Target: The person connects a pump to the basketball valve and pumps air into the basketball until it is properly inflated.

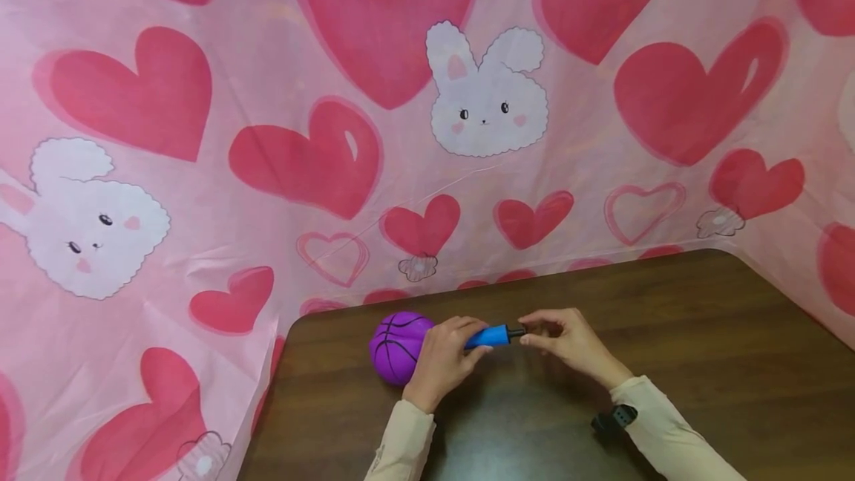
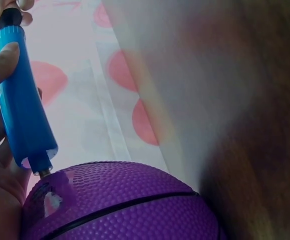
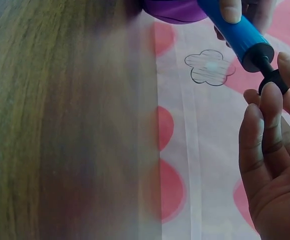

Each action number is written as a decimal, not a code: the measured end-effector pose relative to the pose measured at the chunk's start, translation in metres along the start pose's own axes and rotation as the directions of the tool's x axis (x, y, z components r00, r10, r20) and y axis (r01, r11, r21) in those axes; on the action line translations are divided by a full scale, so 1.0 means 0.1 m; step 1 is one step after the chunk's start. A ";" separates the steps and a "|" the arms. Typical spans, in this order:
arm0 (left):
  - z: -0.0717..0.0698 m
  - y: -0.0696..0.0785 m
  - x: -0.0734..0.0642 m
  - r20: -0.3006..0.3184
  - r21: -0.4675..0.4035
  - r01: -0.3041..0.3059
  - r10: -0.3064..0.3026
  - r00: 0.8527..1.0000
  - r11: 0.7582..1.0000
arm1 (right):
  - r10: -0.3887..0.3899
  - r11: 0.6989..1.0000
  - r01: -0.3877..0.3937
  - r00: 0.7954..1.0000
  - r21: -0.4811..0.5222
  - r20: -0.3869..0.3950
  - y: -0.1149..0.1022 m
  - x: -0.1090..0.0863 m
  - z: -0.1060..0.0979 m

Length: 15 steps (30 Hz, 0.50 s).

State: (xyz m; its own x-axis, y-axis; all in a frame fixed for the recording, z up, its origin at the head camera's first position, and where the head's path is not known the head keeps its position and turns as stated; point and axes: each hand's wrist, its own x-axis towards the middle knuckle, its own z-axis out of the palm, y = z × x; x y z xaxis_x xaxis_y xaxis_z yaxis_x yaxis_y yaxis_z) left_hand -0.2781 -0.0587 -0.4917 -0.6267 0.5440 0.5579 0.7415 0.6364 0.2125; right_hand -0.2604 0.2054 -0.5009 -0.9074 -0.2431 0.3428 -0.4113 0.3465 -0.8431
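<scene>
A purple toy basketball (image 1: 395, 349) with black seam lines lies on the table at its left side. My left hand (image 1: 441, 364) grips the blue barrel of a small hand pump (image 1: 490, 336), palm beside the ball. In the left wrist view the pump's needle end meets the ball (image 2: 130, 200) near a pale patch, and the thumb lies along the barrel (image 2: 27, 110). My right hand (image 1: 568, 340) pinches the black pump handle (image 3: 274, 83) between thumb and fingertips. A short length of black rod shows between handle and barrel.
The dark wooden table (image 1: 701, 332) has a rounded far edge. Close behind it hangs a pink cloth (image 1: 574, 177) printed with red hearts and white rabbits, which also runs along the left and right sides. A dark wrist strap (image 1: 614, 419) sits at the right sleeve.
</scene>
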 end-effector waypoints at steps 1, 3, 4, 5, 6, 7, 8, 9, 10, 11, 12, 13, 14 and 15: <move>0.00 0.00 0.00 0.002 0.000 0.001 -0.001 1.000 1.000 | 0.010 1.000 -0.010 1.000 -0.001 0.003 0.00 0.00 0.00; 0.00 0.00 0.00 0.007 -0.008 0.003 -0.003 1.000 1.000 | 0.017 1.000 -0.017 1.000 -0.009 0.004 0.00 0.00 -0.01; 0.00 0.00 0.00 0.010 -0.011 0.005 -0.005 1.000 1.000 | 0.019 1.000 -0.018 1.000 -0.012 0.006 -0.01 0.00 -0.01; 0.00 -0.01 0.00 0.010 -0.017 0.007 -0.007 1.000 1.000 | 0.013 1.000 -0.013 1.000 -0.016 0.008 -0.01 0.00 -0.02; 0.00 -0.01 0.00 0.011 -0.020 0.010 -0.010 1.000 1.000 | 0.005 1.000 -0.005 1.000 -0.023 0.009 -0.02 0.00 -0.03; 0.00 -0.01 0.00 0.011 -0.024 0.013 -0.013 1.000 1.000 | -0.004 1.000 0.004 1.000 -0.029 0.011 -0.03 0.00 -0.03; 0.00 -0.01 0.00 0.011 -0.029 0.015 -0.015 1.000 0.999 | -0.014 0.999 0.014 1.000 -0.037 0.010 -0.04 0.00 -0.04; 0.00 -0.01 -0.01 0.013 -0.034 0.018 -0.017 1.000 0.999 | -0.019 0.999 0.020 1.000 -0.043 0.011 -0.04 0.00 -0.05; 0.00 -0.01 -0.01 0.014 -0.041 0.019 -0.018 1.000 0.999 | -0.023 0.999 0.024 1.000 -0.049 0.012 -0.05 0.00 -0.05; 0.00 -0.01 -0.01 0.015 -0.048 0.019 -0.018 1.000 0.999 | -0.026 0.998 0.026 1.000 -0.056 0.014 -0.06 0.00 -0.06; 0.00 -0.01 -0.01 0.016 -0.053 0.018 -0.017 1.000 0.998 | -0.027 0.998 0.028 1.000 -0.063 0.015 -0.06 0.00 -0.07; 0.00 -0.01 -0.01 0.017 -0.059 0.016 -0.015 1.000 0.998 | -0.025 0.997 0.027 0.999 -0.066 0.019 -0.06 0.00 -0.08; 0.01 -0.02 -0.01 0.016 -0.062 0.012 -0.011 1.000 0.998 | -0.025 0.997 0.027 0.999 -0.069 0.021 -0.06 -0.01 -0.09; 0.01 -0.02 -0.02 0.012 -0.063 0.009 -0.008 1.000 0.998 | -0.027 0.997 0.028 0.999 -0.072 0.020 -0.06 -0.01 -0.10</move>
State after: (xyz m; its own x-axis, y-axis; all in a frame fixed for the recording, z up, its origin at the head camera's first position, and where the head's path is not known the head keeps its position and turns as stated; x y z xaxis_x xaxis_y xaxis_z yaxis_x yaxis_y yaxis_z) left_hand -0.2785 -0.0603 -0.4935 -0.6355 0.5452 0.5467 0.7495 0.6056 0.2674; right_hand -0.2579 0.2129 -0.4916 -0.8943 -0.2700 0.3568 -0.4415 0.4036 -0.8013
